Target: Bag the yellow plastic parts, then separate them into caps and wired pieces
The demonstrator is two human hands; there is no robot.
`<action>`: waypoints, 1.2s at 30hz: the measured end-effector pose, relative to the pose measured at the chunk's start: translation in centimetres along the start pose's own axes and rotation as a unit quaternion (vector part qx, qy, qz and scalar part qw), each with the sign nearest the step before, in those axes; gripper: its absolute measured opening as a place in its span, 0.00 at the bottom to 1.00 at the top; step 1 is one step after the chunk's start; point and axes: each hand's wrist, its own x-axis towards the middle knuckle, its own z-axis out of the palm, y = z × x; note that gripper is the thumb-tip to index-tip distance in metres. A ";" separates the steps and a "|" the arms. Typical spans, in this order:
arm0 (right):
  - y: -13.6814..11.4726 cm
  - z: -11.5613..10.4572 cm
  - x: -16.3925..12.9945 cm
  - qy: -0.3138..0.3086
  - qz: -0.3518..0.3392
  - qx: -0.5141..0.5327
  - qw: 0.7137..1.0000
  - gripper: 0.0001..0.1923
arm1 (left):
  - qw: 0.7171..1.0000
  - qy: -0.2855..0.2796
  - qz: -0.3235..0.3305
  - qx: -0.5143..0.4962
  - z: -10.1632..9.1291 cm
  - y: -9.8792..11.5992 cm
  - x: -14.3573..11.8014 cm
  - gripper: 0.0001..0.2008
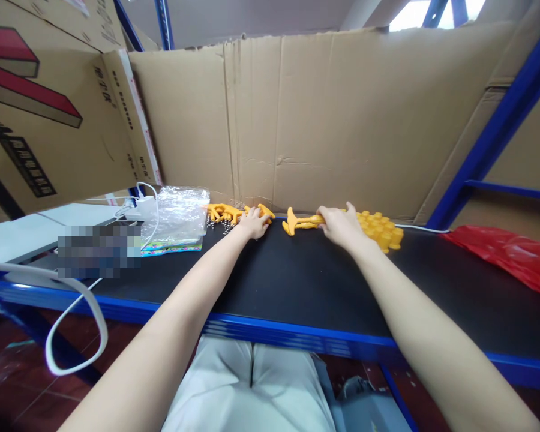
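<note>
My left hand is closed around an orange plastic piece with a T-shaped end, its fingers bent over it. To its left lie several more orange plastic pieces with small metal coils or chains beside them. My right hand grips the right end of orange T-shaped handles, which lie sideways with their crossbars to the left. Behind and right of that hand stands a cluster of short yellow plastic cylinders. The hand hides part of the cluster and the handles' far ends.
A black-topped bench with a blue metal edge spans the view. Clear plastic bags, a white charger and cables are at left; a red plastic bag is at right. Cardboard stands behind.
</note>
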 end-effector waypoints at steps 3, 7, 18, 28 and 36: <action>-0.3 0.2 0.0 0.002 -0.014 -0.004 1.000 0.11 | 1.000 -0.024 -0.010 -0.014 0.0 0.6 0.1 0.21; -0.9 0.3 -0.1 0.003 -0.019 -0.015 1.000 0.13 | 0.997 0.053 -0.006 -0.056 -1.0 2.0 0.1 0.19; -1.5 -0.5 0.2 0.113 -0.024 0.086 0.990 0.13 | 0.987 0.148 0.034 -0.060 -6.5 5.5 -5.0 0.28; -3.7 0.9 0.3 0.102 -0.068 0.063 0.990 0.14 | 0.981 0.131 0.059 -0.130 -3.6 3.5 -5.4 0.13; -4.2 0.5 0.5 0.147 -0.108 0.017 0.983 0.17 | 0.926 0.013 -0.004 -0.376 -3.4 2.8 -4.6 0.06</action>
